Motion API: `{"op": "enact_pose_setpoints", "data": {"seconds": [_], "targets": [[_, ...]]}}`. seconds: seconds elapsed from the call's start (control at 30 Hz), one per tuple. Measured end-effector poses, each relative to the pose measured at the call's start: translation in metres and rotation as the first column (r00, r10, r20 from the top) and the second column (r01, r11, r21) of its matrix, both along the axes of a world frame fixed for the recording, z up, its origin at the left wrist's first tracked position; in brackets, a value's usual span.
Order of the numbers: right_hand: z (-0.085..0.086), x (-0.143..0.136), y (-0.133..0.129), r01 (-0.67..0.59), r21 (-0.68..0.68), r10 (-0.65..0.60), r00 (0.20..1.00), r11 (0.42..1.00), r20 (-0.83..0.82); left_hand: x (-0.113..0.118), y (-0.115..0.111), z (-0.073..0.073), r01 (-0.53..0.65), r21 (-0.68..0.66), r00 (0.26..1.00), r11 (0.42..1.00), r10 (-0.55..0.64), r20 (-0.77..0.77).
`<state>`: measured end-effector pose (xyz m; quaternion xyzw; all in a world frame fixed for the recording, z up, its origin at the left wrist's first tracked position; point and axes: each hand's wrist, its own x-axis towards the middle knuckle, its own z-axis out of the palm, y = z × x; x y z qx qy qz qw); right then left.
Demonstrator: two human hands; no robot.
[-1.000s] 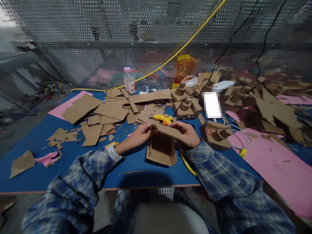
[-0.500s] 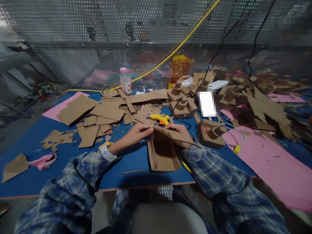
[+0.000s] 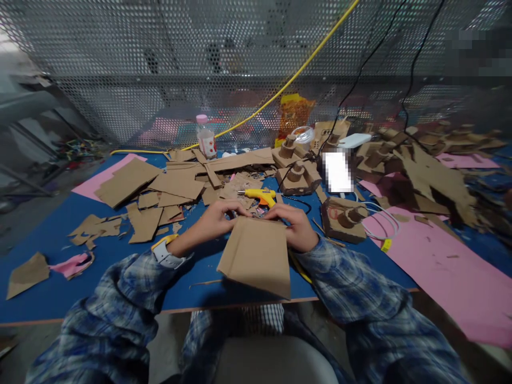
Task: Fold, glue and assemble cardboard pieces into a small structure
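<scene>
Between my hands is a cardboard box point(image 3: 258, 253), its flat top panel facing me near the table's front edge. My left hand point(image 3: 224, 218) grips its far left corner, thumb and fingers closed on the edge. At the far right corner, my right hand point(image 3: 294, 224) holds the same box, fingers bent over the back edge. The box's inside is hidden under the panel. Just beyond my hands lies a yellow glue gun point(image 3: 260, 194) with an orange trigger, pointing left.
Cardboard scraps point(image 3: 176, 184) cover the left and middle of the blue table point(image 3: 160, 290). Several cardboard pieces with round posts, such as one point(image 3: 344, 218), stand to the right. A bottle point(image 3: 207, 140), white cable point(image 3: 394, 226) and pink sheet point(image 3: 444, 277) are also here.
The cardboard panel, raised before with the box's hollow showing, now lies down over the box and covers it. Both hands have shifted to the box's far edge.
</scene>
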<state>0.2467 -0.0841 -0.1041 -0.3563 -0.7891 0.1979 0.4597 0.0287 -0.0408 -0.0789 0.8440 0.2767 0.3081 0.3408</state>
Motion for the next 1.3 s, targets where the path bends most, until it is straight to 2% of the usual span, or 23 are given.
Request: {"op": "enact_pose_setpoints", "data": {"seconds": [0.07,0.1,0.2,0.3,0.33,0.37,0.4,0.43,0.47,0.5,0.57,0.63,0.73,0.83,0.9,1.0,1.07,1.13,1.2,1.27,1.3], "targets": [[0.015,-0.003,-0.004,0.064,0.17,-0.073,0.996,0.983,0.043,-0.001,-0.004,0.017,-0.015,0.202,1.0,0.979,0.016,-0.004],[0.024,-0.006,-0.006,0.105,0.257,-0.127,0.989,0.961,0.072,-0.002,-0.007,0.026,-0.033,0.308,0.999,0.951,0.035,-0.003],[0.051,-0.015,-0.014,0.211,0.476,-0.277,0.958,0.854,0.072,-0.006,-0.02,0.051,-0.116,0.58,0.992,0.806,0.117,0.036],[0.063,-0.024,-0.032,0.327,0.502,-0.356,0.934,0.801,-0.039,-0.017,-0.046,0.061,-0.189,0.732,0.978,0.655,0.191,0.081],[0.06,-0.025,-0.039,0.309,0.518,-0.348,0.937,0.798,-0.023,-0.021,-0.058,0.059,-0.209,0.757,0.97,0.619,0.227,0.083],[0.054,-0.027,-0.047,0.256,0.543,-0.319,0.947,0.8,0.024,-0.025,-0.069,0.054,-0.21,0.765,0.962,0.609,0.266,0.052],[0.045,-0.028,-0.055,0.164,0.569,-0.271,0.957,0.806,0.107,-0.028,-0.081,0.047,-0.197,0.759,0.957,0.621,0.291,0.01],[0.034,-0.029,-0.062,0.101,0.608,-0.242,0.958,0.788,0.155,-0.031,-0.092,0.036,-0.169,0.729,0.953,0.664,0.297,-0.05],[0.021,-0.03,-0.069,0.03,0.659,-0.216,0.955,0.752,0.203,-0.034,-0.102,0.025,-0.193,0.696,0.947,0.692,0.317,-0.053],[0.008,-0.032,-0.076,0.026,0.665,-0.215,0.955,0.746,0.204,-0.035,-0.111,0.011,-0.191,0.665,0.942,0.722,0.325,-0.083],[-0.015,-0.037,-0.089,0.096,0.527,-0.22,0.959,0.844,0.178,-0.038,-0.125,-0.014,-0.184,0.636,0.953,0.749,0.295,-0.071],[-0.028,-0.042,-0.1,0.112,0.392,-0.169,0.979,0.913,0.114,-0.042,-0.136,-0.034,-0.159,0.586,0.971,0.794,0.234,-0.054],[-0.03,-0.046,-0.113,0.089,0.33,-0.105,0.994,0.94,0.032,-0.047,-0.146,-0.046,-0.127,0.558,0.979,0.82,0.195,-0.064],[-0.023,-0.046,-0.12,0.064,0.338,-0.094,0.993,0.939,0.075,-0.051,-0.152,-0.044,-0.058,0.647,0.976,0.761,0.179,-0.123],[-0.021,-0.046,-0.123,0.052,0.318,-0.091,0.99,0.947,0.111,-0.051,-0.153,-0.039,-0.036,0.661,0.971,0.75,0.182,-0.153],[-0.021,-0.046,-0.125,0.127,0.154,-0.145,0.983,0.98,0.111,-0.052,-0.151,-0.032,-0.052,0.651,0.97,0.757,0.193,-0.147],[-0.017,-0.044,-0.123,0.178,0.077,-0.183,0.981,0.981,0.06,-0.052,-0.147,-0.025,-0.056,0.714,0.969,0.698,0.211,-0.13],[-0.007,-0.04,-0.12,0.148,0.121,-0.149,0.989,0.982,0.0,-0.052,-0.142,-0.016,-0.084,0.766,0.969,0.637,0.233,-0.088],[0.005,-0.038,-0.117,0.083,0.139,-0.077,0.996,0.987,-0.052,-0.051,-0.138,-0.007,-0.171,0.753,0.97,0.635,0.244,0.015],[0.013,-0.04,-0.114,0.065,0.003,-0.063,0.974,0.998,-0.216,-0.049,-0.135,-0.002,-0.245,0.71,0.965,0.66,0.238,0.111],[0.014,-0.042,-0.114,0.057,-0.095,-0.086,0.938,0.994,-0.337,-0.048,-0.134,-0.002,-0.257,0.701,0.964,0.665,0.227,0.138]]}}
